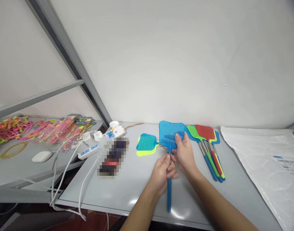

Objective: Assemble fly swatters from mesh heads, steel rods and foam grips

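Blue swatter [169, 132] in L/R hands [160, 173] [185, 154]

A grey table [108, 192] carries swatters [214, 162] and a white parcel [264, 160].

A blue fly swatter [168, 133] is held over the grey table [127, 192], its head pointed away and its handle directed toward the near edge. The head is shaped as a flat, rounded square, pierced by a grid of small holes and narrowed to a neck at the base. Its lower right corner is covered by the right hand [184, 154]. Below the neck, a thin metal shaft is partly hidden by the left hand [162, 171]; the straight blue handle is left exposed beneath.
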Demonstrator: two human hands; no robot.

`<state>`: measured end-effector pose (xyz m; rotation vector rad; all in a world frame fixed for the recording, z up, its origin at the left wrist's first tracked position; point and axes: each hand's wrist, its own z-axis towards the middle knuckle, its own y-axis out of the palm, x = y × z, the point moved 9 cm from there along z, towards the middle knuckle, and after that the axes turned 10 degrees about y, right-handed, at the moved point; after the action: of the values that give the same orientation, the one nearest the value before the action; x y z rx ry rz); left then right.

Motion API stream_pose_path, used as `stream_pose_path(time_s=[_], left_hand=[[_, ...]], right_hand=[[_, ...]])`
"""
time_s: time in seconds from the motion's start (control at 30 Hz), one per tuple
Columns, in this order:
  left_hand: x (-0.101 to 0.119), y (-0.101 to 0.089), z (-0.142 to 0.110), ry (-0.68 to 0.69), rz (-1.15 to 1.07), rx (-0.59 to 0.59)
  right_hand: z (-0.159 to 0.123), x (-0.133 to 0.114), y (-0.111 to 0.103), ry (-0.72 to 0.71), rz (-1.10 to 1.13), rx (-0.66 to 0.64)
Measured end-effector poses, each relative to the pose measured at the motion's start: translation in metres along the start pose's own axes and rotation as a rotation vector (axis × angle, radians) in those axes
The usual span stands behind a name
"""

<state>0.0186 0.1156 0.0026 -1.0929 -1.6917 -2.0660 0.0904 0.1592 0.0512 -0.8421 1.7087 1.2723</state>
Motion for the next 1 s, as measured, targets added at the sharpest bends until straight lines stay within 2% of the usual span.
stream_pose_path(time_s=[0.27,0.43,0.57,0.67,0.77,0.87,1.0], left_hand=[[0.006,-0.002,-0.001,0.04,0.08,0.028],[0.007,-0.001,0.0,0.04,0.079,0.053],[0.019,-0.011,0.003,0.151,0.007,0.224],[0.032,-0.015,0.002,0.262,-0.071,0.353],[0.041,-0.013,0.0,0.296,-0.14,0.394],[0.052,-0.016,0.0,0.327,-0.145,0.411],[0.068,-0.032,0.001,0.387,-0.025,0.496]], right_hand=[[-0.005,0.007,0.002,0.047,-0.071,-0.032],[-0.008,0.006,-0.004,0.061,-0.244,-0.067],[-0.034,0.025,-0.005,0.13,-0.389,-0.137],[-0.062,0.039,-0.002,0.095,-0.541,-0.267],[-0.081,0.052,-0.011,0.147,-0.791,-0.296],[-0.088,0.041,-0.016,0.057,-0.96,-0.276],[-0.091,0.028,-0.009,-0.059,-1.018,-0.329]])
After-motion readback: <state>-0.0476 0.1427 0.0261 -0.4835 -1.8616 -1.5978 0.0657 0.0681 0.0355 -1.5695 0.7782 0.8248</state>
